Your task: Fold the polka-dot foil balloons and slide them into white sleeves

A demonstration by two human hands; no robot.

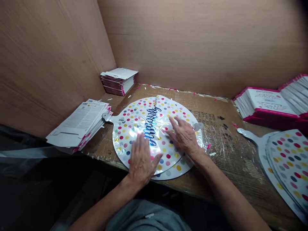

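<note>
A flat, uninflated foil balloon (125, 134) with coloured dots and blue script lies in front of me, its tail pointing left. It overlaps a second dotted balloon (179, 168), which shows along the right and lower edge. A crease or fold runs by the script near the upper middle. My left hand (141, 158) rests flat on the balloon's lower middle, fingers stretched out. On its right side my right hand (184, 134) lies with fingers spread, near a small silvery tail (197, 126).
Printed card packs (77, 125) are piled at the left, with another stack (119, 80) in the back corner. More dotted balloons (288, 160) lie at the right. Pink-edged cards (269, 101) stand behind them. Wooden panels (192, 41) rise at the back and left; paper scraps litter the cardboard (223, 150).
</note>
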